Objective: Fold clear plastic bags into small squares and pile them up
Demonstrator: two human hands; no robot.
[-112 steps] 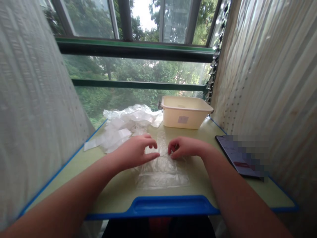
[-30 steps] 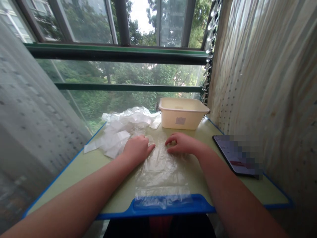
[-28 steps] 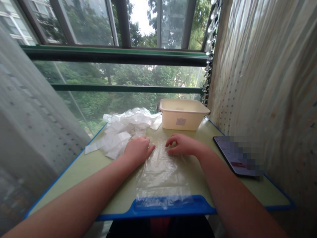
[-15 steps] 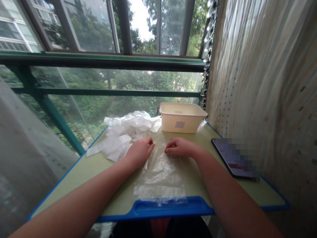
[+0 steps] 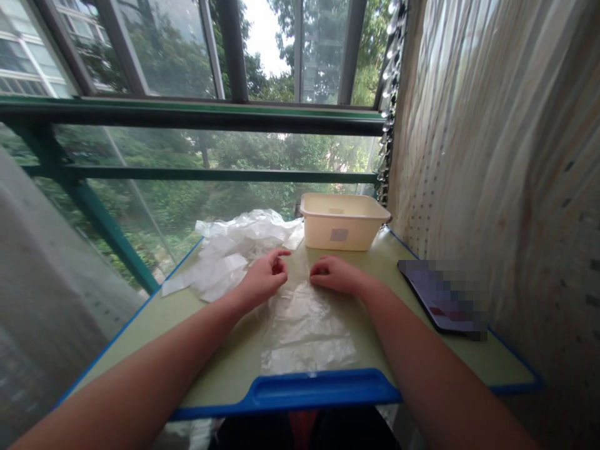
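A clear, crinkled plastic bag (image 5: 309, 331) lies flat on the pale green table in front of me. Beside its far left edge is my left hand (image 5: 266, 273), its index finger stretched out and the thumb apart, with nothing held between them. At the far right edge of the bag, my right hand (image 5: 336, 275) has curled fingers, and their tips pinch the thin film. A heap of white plastic bags (image 5: 225, 256) lies just beyond and left of my left hand.
Behind my hands stands a cream plastic tub (image 5: 344, 231) with a small label. A phone (image 5: 435, 300), partly blurred, lies at the right. The table's blue rim (image 5: 323, 390) runs along the front. Curtains (image 5: 492, 156) hang at the right, and a green railing (image 5: 225, 175) is behind.
The fingers of my left hand have gone from a pinch to spread apart. The clear bag has slid slightly away from the front rim. My right hand has stayed nearly in place.
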